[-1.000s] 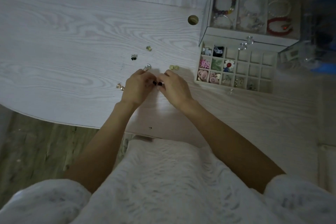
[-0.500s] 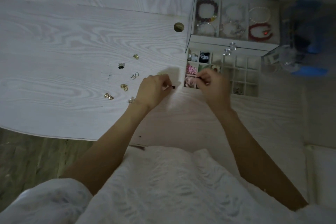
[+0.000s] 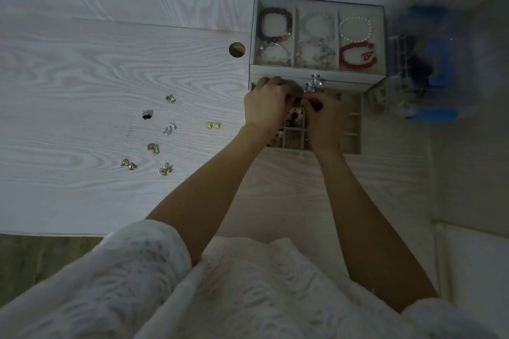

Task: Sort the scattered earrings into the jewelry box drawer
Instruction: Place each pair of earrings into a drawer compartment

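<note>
A clear jewelry box (image 3: pixel 316 0) stands at the back of the white table, bracelets showing under its lid. Its gridded drawer (image 3: pixel 351 124) is pulled out toward me. My left hand (image 3: pixel 265 107) and my right hand (image 3: pixel 323 118) meet over the drawer's back-left cells, fingertips pinched together on a small black earring (image 3: pixel 297 100). Scattered earrings lie to the left: a round gold pair (image 3: pixel 212 125), a gold stud (image 3: pixel 170 98), a black pair (image 3: pixel 147 114), a silver pair (image 3: pixel 169 129), and several gold ones (image 3: pixel 153 148) nearer me.
A round cable hole (image 3: pixel 237 49) is in the table just left of the box. A clear organizer with blue items (image 3: pixel 429 77) stands right of the box. The table's front edge (image 3: pixel 55 234) runs near my lap.
My left hand has moved right from the table to join my right hand over the drawer. Both hands shifted toward the drawer's back cells.
</note>
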Tool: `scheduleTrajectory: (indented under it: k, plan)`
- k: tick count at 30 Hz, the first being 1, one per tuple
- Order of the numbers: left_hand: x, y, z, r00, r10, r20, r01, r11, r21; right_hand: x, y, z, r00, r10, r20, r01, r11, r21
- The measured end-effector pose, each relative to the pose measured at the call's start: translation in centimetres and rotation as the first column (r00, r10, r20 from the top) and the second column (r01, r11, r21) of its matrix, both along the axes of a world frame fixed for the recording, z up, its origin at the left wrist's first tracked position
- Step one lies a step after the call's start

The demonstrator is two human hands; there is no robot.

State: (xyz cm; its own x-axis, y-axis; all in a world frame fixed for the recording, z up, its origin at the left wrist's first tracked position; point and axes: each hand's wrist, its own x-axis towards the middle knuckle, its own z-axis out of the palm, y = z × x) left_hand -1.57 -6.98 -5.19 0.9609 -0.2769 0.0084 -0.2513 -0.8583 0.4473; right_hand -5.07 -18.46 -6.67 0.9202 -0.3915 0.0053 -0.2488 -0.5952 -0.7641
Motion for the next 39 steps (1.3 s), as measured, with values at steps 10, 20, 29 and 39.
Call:
scheduleTrajectory:
  k: [10, 20, 29, 39]
  plan:
    - [-0.9, 1.9, -0.8, 0.971, -0.198, 0.133, 0.205, 0.978, -0.041, -1.0, -0.2, 0.7, 0.982, 0.183, 0.047, -0.175, 0.974, -0.143]
    - [-9.0, 15.7, 1.4, 0.995, 0.090, -0.036, -0.091, 0.995, -0.033, -6.7, 4.5, 1.9, 0.795, 0.597, -0.111, -0.605, 0.766, -0.216]
    - [-14.3, 22.9, -0.7, 0.848, 0.495, -0.191, -0.522, 0.841, -0.138, -2.7, 12.8, 1.0, 0.697, 0.683, -0.219, -0.716, 0.646, -0.266]
    - [-14.7, 22.3, -2.3, 0.872, 0.449, -0.197, -0.481, 0.860, -0.171, -1.5, 14.4, -2.1, 0.669, 0.685, -0.288, -0.742, 0.594, -0.310]
